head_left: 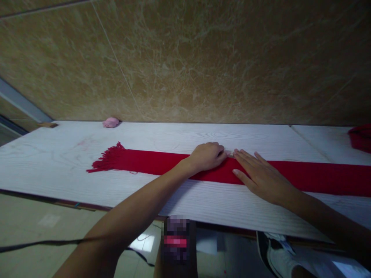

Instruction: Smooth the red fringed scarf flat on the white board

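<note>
A long red scarf (156, 162) lies stretched in a narrow band across a white wood-grain table (72, 154). Its fringed end spreads out on the left, and the other end runs off the right side of the view. My left hand (209, 155) is closed at the scarf's far edge, its fingers curled against the cloth near the middle. Just right of it, my right hand (259, 175) rests flat on the scarf, fingers stretched out and pointing toward the left hand. A small gap separates the two sets of fingertips.
A small pink figure (111, 122) sits against the marbled wall (185, 61) at the back left. A brown block (48, 124) lies at the far left corner. Another red cloth item (361, 138) shows at the right edge. A shoe (278, 255) is below the table's front edge.
</note>
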### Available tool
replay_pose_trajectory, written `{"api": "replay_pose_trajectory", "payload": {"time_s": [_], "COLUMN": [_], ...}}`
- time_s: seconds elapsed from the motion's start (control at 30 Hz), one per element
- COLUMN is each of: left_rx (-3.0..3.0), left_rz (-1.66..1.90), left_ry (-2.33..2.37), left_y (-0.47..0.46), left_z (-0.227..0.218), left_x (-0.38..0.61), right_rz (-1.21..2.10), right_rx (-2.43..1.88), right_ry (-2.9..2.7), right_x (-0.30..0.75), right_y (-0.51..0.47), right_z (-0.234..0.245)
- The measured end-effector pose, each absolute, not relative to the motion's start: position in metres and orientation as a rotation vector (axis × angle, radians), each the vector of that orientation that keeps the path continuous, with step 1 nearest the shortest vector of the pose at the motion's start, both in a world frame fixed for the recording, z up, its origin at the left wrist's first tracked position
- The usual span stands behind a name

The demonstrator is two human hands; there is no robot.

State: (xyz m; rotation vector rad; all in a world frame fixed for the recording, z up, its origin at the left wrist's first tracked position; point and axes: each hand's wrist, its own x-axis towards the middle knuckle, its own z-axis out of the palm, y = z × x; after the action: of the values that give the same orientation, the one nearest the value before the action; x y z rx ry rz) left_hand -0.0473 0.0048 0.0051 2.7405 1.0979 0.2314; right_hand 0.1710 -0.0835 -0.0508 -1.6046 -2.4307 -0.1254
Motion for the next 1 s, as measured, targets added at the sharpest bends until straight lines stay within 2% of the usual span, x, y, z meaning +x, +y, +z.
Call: {"api": "replay_pose_trajectory", "payload": {"time_s": [0.27, 1.0], "left_rx": [2.695, 2.694], "left_rz": [0.205, 0.377], "left_ry": [1.183, 0.944], "left_y": [0.005, 0.016], "left_z": [0.007, -0.009], "left_x": [-0.047, -0.049], "right_rz": [-0.138, -0.112], "right_rx": [-1.626, -1.608], "right_ry": [-2.458, -2.429], "right_x": [0.179, 0.178], "right_y": [-0.081, -0.079], "right_z": [-0.047, -0.051]}}
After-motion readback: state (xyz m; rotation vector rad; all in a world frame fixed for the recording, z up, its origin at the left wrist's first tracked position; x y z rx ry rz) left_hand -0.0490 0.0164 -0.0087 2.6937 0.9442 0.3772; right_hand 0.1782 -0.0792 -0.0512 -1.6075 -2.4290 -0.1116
